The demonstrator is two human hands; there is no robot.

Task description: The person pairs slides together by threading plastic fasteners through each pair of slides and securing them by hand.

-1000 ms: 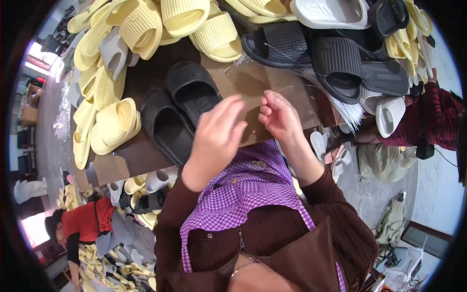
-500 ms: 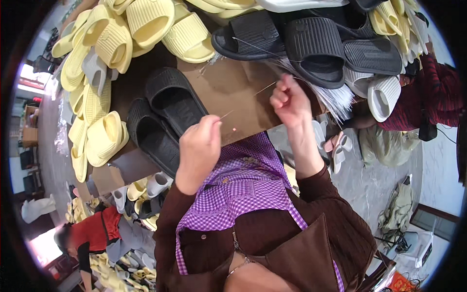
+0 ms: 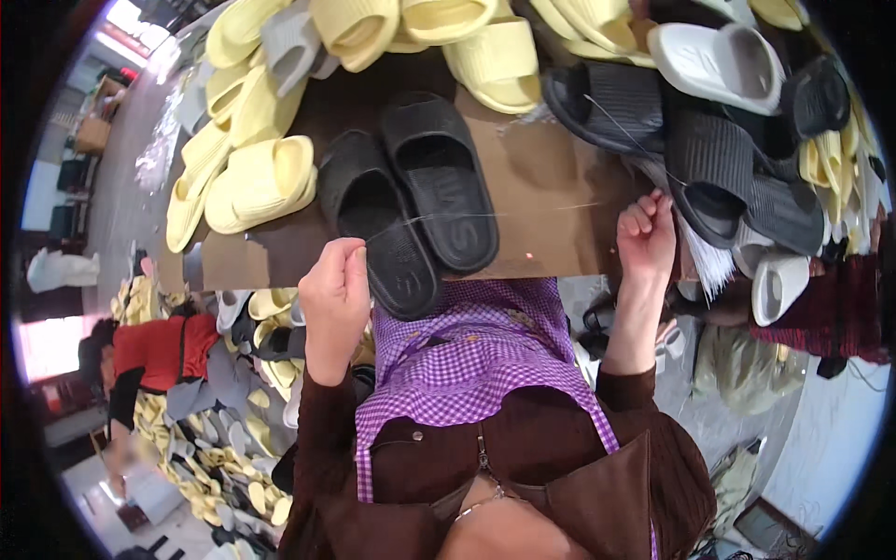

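The left hand is raised over the near edge of the counter, its grip pinched narrow around one end of a thin pale thread. The thread runs taut across the brown counter top, passing over the pair of black slippers that lie side by side, soles down, just beyond that hand. The right hand sits well apart to the right, fingers curled into a loose fist; the far end of the thread leads toward it, and a second fine strand rises from it up to the black slippers piled at the right. Whether this hand truly pinches the thread cannot be told, since the strand is too fine there. Beside the right hand lies a bundle of white strands, hanging over the counter edge. Yellow slippers are heaped along the left and far sides of the counter, with a white slipper among the dark ones at the upper right. Below the hands, a purple checked apron covers the person's lap. On the floor at the left, another person in a red top sits among more slippers.
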